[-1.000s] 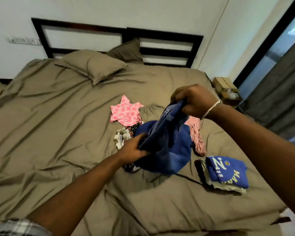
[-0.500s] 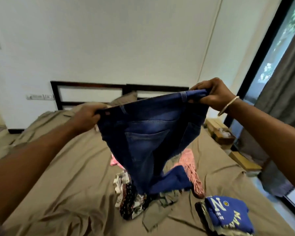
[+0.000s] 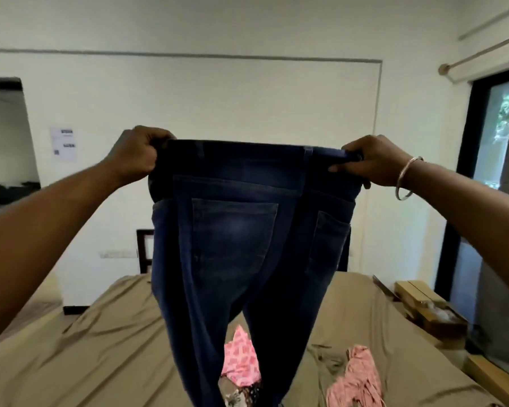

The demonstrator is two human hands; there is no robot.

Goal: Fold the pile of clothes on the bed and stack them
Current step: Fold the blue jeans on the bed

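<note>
A tan-sheeted bed [image 3: 106, 356] fills the lower scene, with a pink patterned garment [image 3: 241, 359] lying near its middle, a pink fringed garment [image 3: 356, 380] to the right of it, and a dark floral piece [image 3: 241, 393] just at the near edge. A cardboard box [image 3: 429, 309] sits beside the bed at right, and a paper notice [image 3: 64, 143] hangs on the far white wall at left. The hanging jeans [image 3: 238, 236] hide most of the headboard and the middle of the bed. Both arms reach forward and upward, spread apart. The left hand [image 3: 135, 155] is curled tight on the left end of the waistband; the right hand [image 3: 370, 160], with a metal bangle [image 3: 406, 179] at the wrist, pinches the right end, thumb in front. The jeans hang stretched between them, back pockets facing the camera, legs dropping toward the clothes below.
</note>
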